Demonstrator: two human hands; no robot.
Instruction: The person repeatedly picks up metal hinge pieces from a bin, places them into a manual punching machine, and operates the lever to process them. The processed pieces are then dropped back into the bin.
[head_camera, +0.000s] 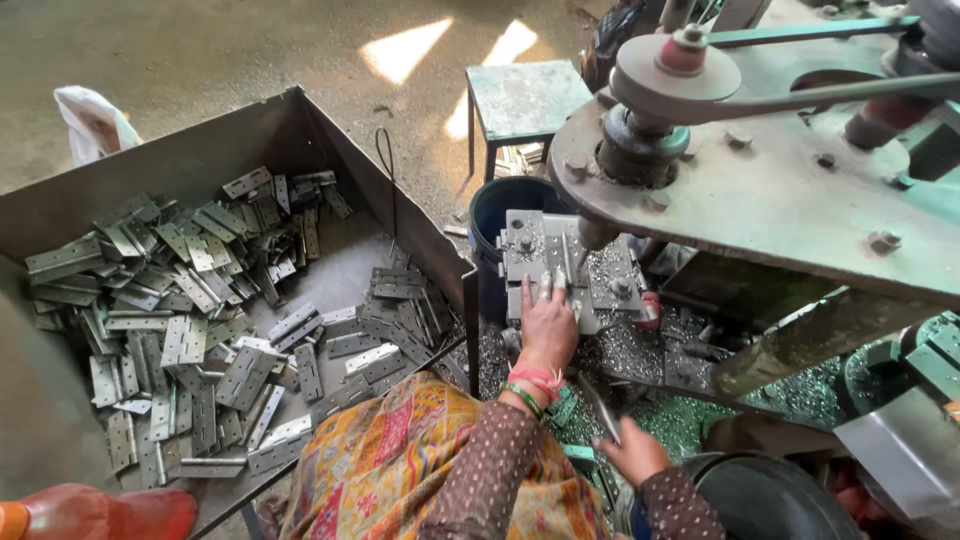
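A small metal hinge piece (556, 283) is sitting on the drill press's grey fixture plate (530, 255), right under the spindle (597, 234), and the left hand (548, 328) is lying flat over it, fingers stretched out and pressing it down. The right hand (632, 455) is curling closed around a thin metal rod (598, 408) lower down. Shiny metal shavings (630, 350) are lying all around the plate. Off to the left, a big sheet-metal bin (300, 130) is holding a heap of finished hinges (190, 320). A blue bucket (495, 205) is standing behind the plate.
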